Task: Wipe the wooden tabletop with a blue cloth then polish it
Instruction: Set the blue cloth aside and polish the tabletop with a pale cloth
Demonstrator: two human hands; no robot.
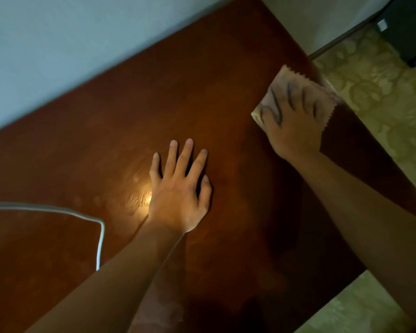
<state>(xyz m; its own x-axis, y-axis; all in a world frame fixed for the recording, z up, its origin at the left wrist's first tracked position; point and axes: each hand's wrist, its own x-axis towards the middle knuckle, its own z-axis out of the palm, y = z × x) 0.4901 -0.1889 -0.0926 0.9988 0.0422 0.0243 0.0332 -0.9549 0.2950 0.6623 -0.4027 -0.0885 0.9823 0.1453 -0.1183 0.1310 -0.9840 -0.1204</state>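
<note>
The dark reddish-brown wooden tabletop (106, 140) fills most of the view. My left hand (178, 188) lies flat on it near the middle, fingers straight and spread. Beside that hand a bright light reflection shows on the wood. My right hand (296, 116) presses flat on a pale, pinkish-beige cloth (286, 75) with zigzag-cut edges, near the table's right edge. The cloth looks pale here, not blue. My right hand is motion-blurred.
A white cable (101, 236) curves across the tabletop at the lower left. A pale wall (58, 44) runs along the table's far side. Patterned yellowish flooring (382, 104) lies beyond the right edge, with a dark object (408, 30) at the top right.
</note>
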